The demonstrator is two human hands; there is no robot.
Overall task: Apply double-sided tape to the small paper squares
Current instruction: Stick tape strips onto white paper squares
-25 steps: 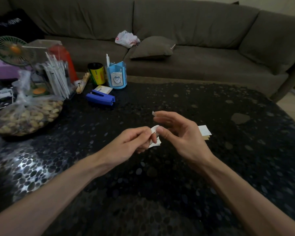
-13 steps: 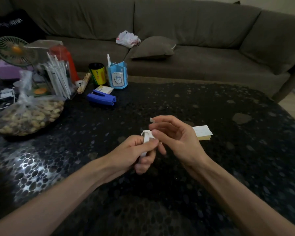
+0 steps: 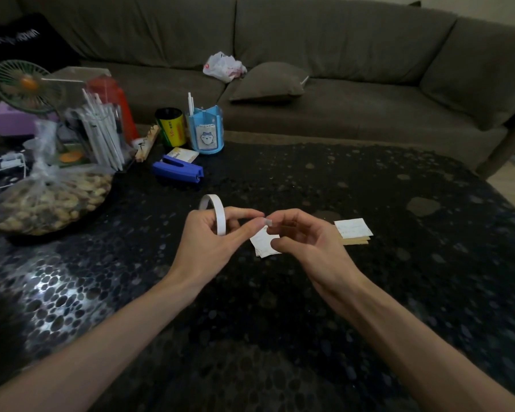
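My left hand holds a thin white roll of double-sided tape upright, the ring standing up above my fingers. My right hand pinches a small white piece of tape at its fingertips, right against my left fingertips. Below the two hands a small white paper square lies on the dark pebble-patterned table. A small stack of further paper squares lies just right of my right hand.
At the table's back left stand a blue stapler, a blue pen holder, a yellow can, a bag of nuts, a box of straws and a small green fan. A brown sofa runs behind.
The tape roll has turned upright and risen above my left hand. My hands have drawn slightly apart, and the paper square now lies visible on the table beneath them.
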